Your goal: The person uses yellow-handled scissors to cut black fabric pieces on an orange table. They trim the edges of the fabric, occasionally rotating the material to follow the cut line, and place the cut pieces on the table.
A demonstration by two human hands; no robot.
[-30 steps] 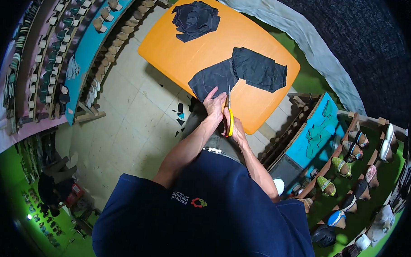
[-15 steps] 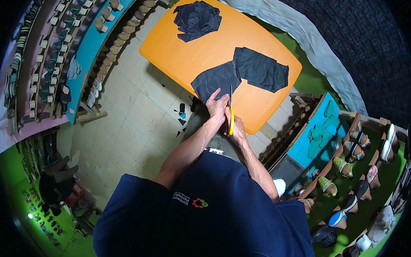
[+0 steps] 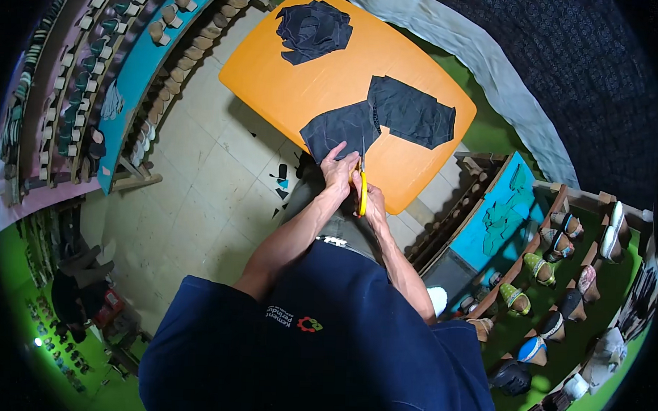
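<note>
My right hand [image 3: 372, 204] is closed around the yellow handles of a pair of scissors [image 3: 363, 191]. The blades point away from me and lie against a piece of black cloth [image 3: 337, 130] at the near edge of the table. Just left of the scissors, my left hand [image 3: 337, 171] grips that cloth's near edge, its fingers partly on top. The cloth has thin pale lines on it. Touching its right side is another black cloth piece [image 3: 416, 116], spread on the table. How far the blades are apart is hard to make out.
The orange table [image 3: 268, 76] carries a crumpled heap of black cloth [image 3: 313, 32] at its far left. Dark scraps [image 3: 283, 173] lie on the floor. A shoe rack [image 3: 142, 68] stands left; a blue-topped bench [image 3: 487, 244] and shoe display [image 3: 551, 286] stand right. Another person [image 3: 79, 294] is far left.
The whole view has shifted slightly, so the table and hands appear a little further left. Both hands keep their hold, with the scissors at the same cloth edge.
</note>
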